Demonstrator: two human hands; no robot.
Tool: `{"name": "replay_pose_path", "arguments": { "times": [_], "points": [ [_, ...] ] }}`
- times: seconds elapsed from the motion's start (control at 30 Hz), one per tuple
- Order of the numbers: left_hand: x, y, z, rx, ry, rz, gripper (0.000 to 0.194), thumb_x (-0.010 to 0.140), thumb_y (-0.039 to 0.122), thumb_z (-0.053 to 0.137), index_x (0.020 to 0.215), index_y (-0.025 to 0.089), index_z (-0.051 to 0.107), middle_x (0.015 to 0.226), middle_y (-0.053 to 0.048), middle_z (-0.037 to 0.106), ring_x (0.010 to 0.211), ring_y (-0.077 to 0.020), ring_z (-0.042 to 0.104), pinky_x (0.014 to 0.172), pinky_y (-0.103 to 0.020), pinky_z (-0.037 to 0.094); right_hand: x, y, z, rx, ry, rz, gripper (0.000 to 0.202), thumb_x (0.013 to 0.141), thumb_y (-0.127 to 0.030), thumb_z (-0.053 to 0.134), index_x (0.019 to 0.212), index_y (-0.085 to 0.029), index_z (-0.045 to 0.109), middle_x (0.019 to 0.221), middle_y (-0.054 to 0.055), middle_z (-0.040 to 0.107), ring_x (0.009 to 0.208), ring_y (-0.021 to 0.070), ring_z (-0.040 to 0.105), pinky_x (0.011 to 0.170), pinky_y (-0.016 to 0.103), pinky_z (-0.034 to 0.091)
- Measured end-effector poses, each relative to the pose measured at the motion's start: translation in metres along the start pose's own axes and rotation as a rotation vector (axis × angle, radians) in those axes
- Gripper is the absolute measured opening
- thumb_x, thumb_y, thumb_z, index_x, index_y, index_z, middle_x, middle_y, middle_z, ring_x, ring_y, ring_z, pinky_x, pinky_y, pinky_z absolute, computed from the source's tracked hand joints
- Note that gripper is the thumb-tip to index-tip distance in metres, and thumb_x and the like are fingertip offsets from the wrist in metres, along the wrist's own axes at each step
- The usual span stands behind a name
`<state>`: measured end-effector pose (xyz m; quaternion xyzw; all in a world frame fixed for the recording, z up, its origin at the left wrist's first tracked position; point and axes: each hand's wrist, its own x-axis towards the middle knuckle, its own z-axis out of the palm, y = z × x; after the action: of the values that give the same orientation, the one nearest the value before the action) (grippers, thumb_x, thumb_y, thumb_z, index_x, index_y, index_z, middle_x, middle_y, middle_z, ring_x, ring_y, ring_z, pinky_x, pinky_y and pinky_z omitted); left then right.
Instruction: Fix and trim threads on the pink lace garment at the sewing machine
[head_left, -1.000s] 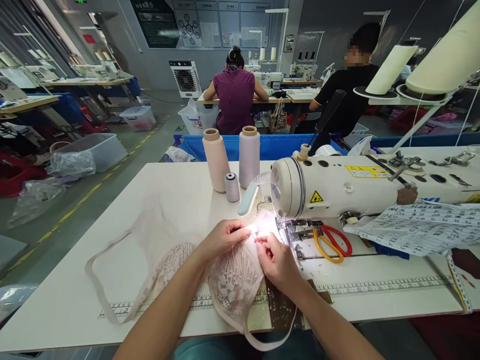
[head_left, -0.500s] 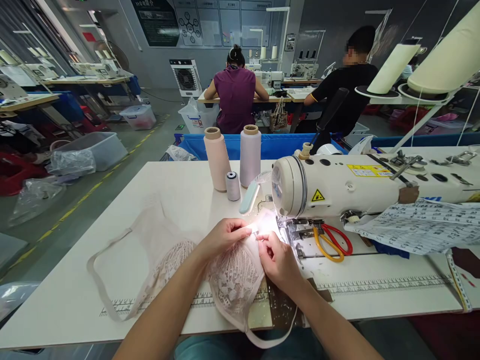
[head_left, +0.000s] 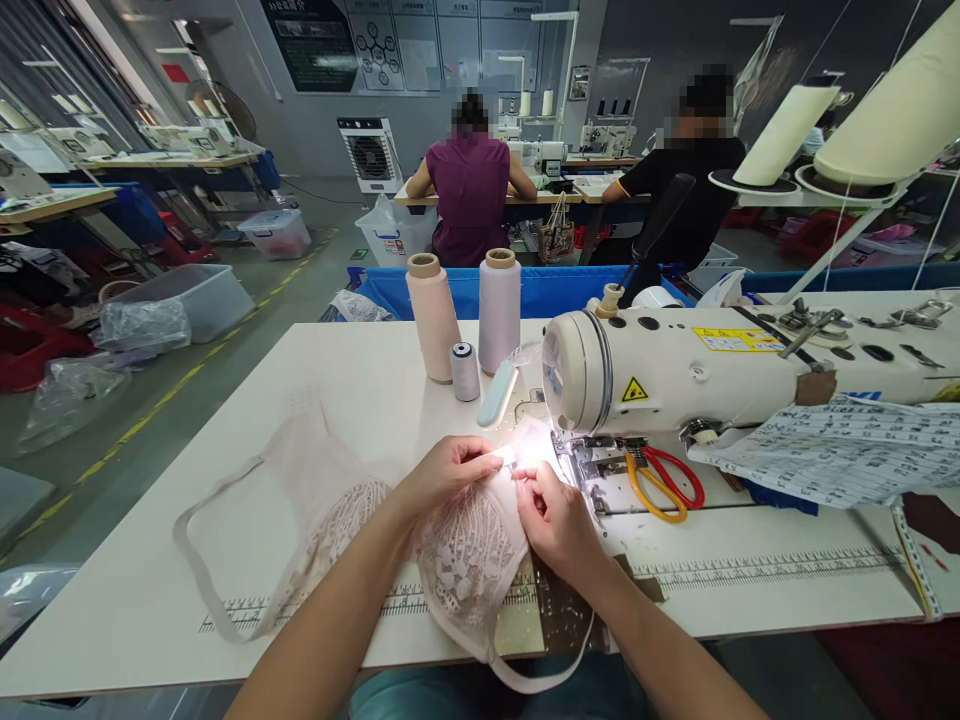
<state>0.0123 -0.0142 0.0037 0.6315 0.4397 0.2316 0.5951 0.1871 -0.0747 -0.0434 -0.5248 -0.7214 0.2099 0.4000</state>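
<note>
A pale pink lace bra lies across the white table, one cup under my hands and one strap hanging over the front edge. My left hand pinches the fabric at the cup's upper edge, thumb against fingers. Close beside it, my right hand is closed on the same edge from the right. A small white tag-like piece shows between the fingertips. Just right of the hands stands the sewing machine, its lamp lighting the fabric brightly. What exactly lies under the fingertips is hard to make out.
Behind my hands stand a peach thread cone, a lilac thread cone and a small spool. Scissors with red and yellow handles lie by the machine. A written sheet drapes at right. Two people sit ahead.
My hands and the bra stay almost unmoved. The person in black at the back right has shifted slightly, with the head lower and further left.
</note>
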Motion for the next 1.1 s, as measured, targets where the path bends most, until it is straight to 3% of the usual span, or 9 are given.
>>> {"name": "replay_pose_path", "arguments": {
  "times": [0.87,1.1],
  "points": [
    [0.0031,-0.0082,-0.0020,0.001,-0.014,0.020,0.034,0.079,0.047,0.057,0.068,0.015,0.055,0.061,0.004,0.037,0.056,-0.0099,0.031,0.053,-0.024,0.023,0.0004,-0.0035,-0.0018,-0.010,-0.001,0.013,0.015,0.090,-0.021,0.042,0.095,-0.016,0.056,0.057,-0.003,0.053,0.045,0.0111,0.046,0.047,0.021,0.035],
    [0.0007,-0.0019,-0.0012,0.007,0.000,0.007,0.029,0.078,0.040,0.059,0.065,0.014,0.055,0.061,0.003,0.042,0.057,-0.0098,0.034,0.053,-0.024,0.024,-0.0001,-0.0029,-0.0016,-0.006,-0.006,0.010,0.014,0.091,-0.021,0.041,0.094,-0.016,0.054,0.061,-0.002,0.057,0.045,0.0109,0.047,0.048,0.022,0.036]
  ]
}}
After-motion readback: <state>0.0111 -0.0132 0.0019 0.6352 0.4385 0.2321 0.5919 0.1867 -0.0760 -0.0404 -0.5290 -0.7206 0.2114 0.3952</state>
